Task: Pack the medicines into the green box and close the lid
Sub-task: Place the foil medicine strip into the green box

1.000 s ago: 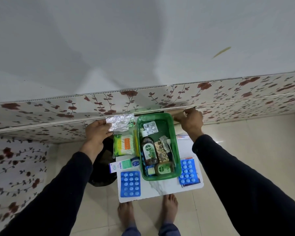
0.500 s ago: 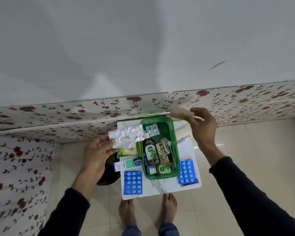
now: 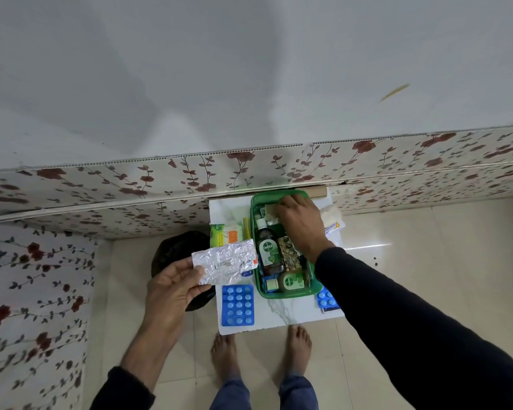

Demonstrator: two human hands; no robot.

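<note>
The right hand [image 3: 301,224] has come down from beside the wall and is now reaching into the far end of the green box [image 3: 290,293], fingers curled around a tan roll [image 3: 269,210] that it is setting inside; half a second ago it was holding that roll up in the air. The left hand [image 3: 172,287] has drifted toward the person and is pinching a foil strip [image 3: 224,263] by its near edge, held above the bench's left side, not yet packed. So one more item is going in, and the strip looks to be next.

The box is sitting on a small white bench [image 3: 282,313], already holding a Dettol bottle [image 3: 267,253], a smaller bottle [image 3: 292,282] and a brown blister pack [image 3: 289,253]. Two blue pill cards are still lying outside, one at the left [image 3: 238,305] and one at the right [image 3: 326,301], with a green packet [image 3: 222,235] further back. No lid is in view, so closing is some way off.

The bench is standing against a wall with floral panelling [image 3: 131,184] on a pale tiled floor [image 3: 427,247]; a dark bag [image 3: 175,250] is sitting at its left, and bare feet are showing below.
</note>
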